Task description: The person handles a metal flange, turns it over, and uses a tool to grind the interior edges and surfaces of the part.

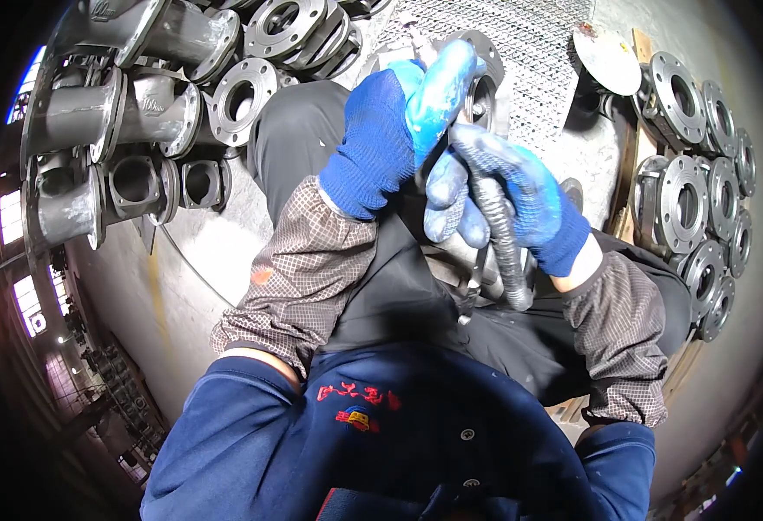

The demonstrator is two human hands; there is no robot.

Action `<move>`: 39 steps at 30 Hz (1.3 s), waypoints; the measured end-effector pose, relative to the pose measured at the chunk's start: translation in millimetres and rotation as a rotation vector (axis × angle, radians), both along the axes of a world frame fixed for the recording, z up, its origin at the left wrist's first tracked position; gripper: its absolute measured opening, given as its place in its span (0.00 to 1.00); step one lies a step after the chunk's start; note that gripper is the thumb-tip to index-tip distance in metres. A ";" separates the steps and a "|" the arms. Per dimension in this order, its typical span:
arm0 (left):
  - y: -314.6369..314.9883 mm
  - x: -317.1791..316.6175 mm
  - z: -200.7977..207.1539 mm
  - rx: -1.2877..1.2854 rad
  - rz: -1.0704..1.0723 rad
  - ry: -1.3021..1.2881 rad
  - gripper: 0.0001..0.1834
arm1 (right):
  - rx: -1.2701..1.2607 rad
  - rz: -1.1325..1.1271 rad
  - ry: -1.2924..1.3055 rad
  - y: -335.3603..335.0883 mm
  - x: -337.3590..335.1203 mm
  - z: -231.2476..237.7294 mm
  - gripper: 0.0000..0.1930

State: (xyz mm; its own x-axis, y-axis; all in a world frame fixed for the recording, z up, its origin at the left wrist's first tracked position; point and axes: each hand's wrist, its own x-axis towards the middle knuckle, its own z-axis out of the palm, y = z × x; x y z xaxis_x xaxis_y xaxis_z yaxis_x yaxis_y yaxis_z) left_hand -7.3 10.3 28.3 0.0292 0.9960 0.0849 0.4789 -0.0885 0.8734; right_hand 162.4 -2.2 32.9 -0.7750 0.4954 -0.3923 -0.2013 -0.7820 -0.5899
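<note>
Biggest in view, over on the left, it's a tall stack of dark grey metal pipe castings [95, 122], flanged and piled in rows; across on the right, a smaller stack of grey round-flanged metal castings [685, 200], bolt holes ringing their faces. Between them, the person's bent legs in black trousers [390, 291], and up top a pale grey patterned metal mesh [520, 52]. Now to the centre — a single grey metal casting with a round flange [496, 74] lies just beyond the gloves, partly covered by them. The left hand in a blue knitted glove [425, 108] is right up against it, fingers curled in together, though what they close on is hidden and I can't tell. And the right hand in a blue glove with a worn pale coating [520, 191] is wrapped around a dark grey ribbed hose [507, 252] — fingers folded over it, the hose running down out of the fist. Off to the right, a white stained round disc [607, 59]; smallest of all, a shiny slim metal fitting [416, 36] poking out past the left glove
</note>
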 end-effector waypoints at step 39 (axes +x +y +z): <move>-0.4 -14.2 -10.0 0.071 0.091 -0.112 0.11 | 0.156 -0.080 -0.796 -19.5 25.8 -38.0 0.13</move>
